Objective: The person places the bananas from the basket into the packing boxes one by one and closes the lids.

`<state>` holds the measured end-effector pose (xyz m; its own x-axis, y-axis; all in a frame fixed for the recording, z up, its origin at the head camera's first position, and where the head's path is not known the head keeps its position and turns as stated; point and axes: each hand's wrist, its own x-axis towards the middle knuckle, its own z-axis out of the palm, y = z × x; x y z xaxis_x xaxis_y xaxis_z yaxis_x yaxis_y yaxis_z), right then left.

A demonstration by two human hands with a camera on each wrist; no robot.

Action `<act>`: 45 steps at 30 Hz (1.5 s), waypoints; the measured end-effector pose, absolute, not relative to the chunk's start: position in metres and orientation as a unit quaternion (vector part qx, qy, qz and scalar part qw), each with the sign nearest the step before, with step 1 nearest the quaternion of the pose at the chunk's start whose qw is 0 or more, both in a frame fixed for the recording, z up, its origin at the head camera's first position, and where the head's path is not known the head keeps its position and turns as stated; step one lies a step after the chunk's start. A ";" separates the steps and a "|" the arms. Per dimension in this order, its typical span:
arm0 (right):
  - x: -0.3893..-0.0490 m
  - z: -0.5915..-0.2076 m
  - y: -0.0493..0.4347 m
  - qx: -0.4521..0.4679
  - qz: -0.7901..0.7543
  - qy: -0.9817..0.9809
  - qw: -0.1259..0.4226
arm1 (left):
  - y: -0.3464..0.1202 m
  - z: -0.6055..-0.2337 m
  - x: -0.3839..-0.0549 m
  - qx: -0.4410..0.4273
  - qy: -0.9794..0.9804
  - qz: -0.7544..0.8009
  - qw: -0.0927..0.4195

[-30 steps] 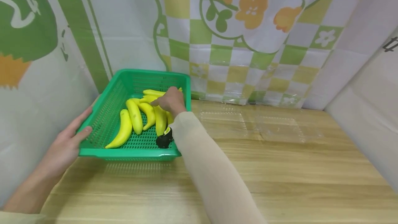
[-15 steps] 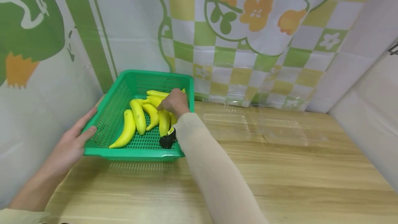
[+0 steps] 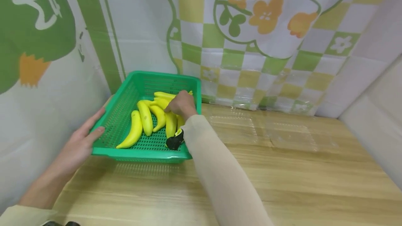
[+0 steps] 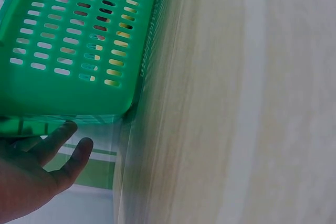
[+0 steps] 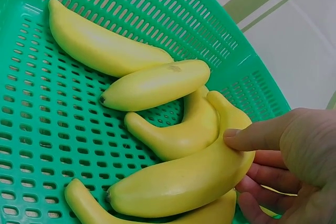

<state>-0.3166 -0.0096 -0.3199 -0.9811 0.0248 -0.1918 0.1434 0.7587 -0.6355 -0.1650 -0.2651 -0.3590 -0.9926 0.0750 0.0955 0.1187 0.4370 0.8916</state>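
A green plastic basket (image 3: 141, 152) with slotted walls holds several yellow bananas (image 3: 146, 118). My left hand (image 3: 73, 149) grips its left rim, thumb over the edge and fingers along the outer wall. In the left wrist view that hand's fingers (image 4: 73, 166) show below the basket wall. My right hand (image 3: 182, 104) reaches inside, toward the back right corner. The right wrist view shows it pinching one banana (image 5: 173, 187), thumb on top and the other fingers beneath. This banana lies against a curved one (image 5: 184, 135), with another partly under it.
Clear plastic containers (image 3: 233, 128) stand on the wooden table (image 3: 298, 184) right of the basket. A checked, flowered cloth (image 3: 232, 58) hangs right behind them. White sheeting (image 3: 377, 93) closes the right side. A black wrist camera (image 3: 175, 141) sits below my right wrist.
The head view has turned a little, so basket, hands and table appear shifted right together. Both hands keep their places at the basket and the bananas.
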 end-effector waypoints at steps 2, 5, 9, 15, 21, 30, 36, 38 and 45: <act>-0.317 -0.320 -0.010 0.045 -0.346 0.933 0.088 | -0.266 -0.359 -0.165 -0.054 -0.848 -0.526 0.024; -0.316 -0.320 -0.011 0.043 -0.349 0.932 0.089 | -0.266 -0.359 -0.164 -0.051 -0.850 -0.523 0.027; -0.316 -0.320 -0.012 0.037 -0.355 0.930 0.087 | -0.268 -0.357 -0.162 -0.047 -0.851 -0.521 0.031; -0.315 -0.321 -0.010 0.041 -0.363 0.927 0.087 | -0.267 -0.356 -0.163 -0.046 -0.848 -0.528 0.019; -0.315 -0.321 -0.002 0.046 -0.377 0.921 0.090 | -0.261 -0.354 -0.168 -0.057 -0.851 -0.522 0.019; -0.314 -0.320 -0.007 0.032 -0.376 0.920 0.104 | -0.265 -0.355 -0.163 -0.043 -0.854 -0.518 0.024; -0.314 -0.322 -0.011 0.035 -0.367 0.925 0.093 | -0.267 -0.356 -0.162 -0.051 -0.852 -0.521 0.023; -0.314 -0.321 -0.010 0.037 -0.367 0.925 0.092 | -0.267 -0.356 -0.161 -0.051 -0.848 -0.527 0.020; -0.314 -0.320 -0.009 0.036 -0.380 0.921 0.083 | -0.268 -0.356 -0.162 -0.053 -0.845 -0.531 0.019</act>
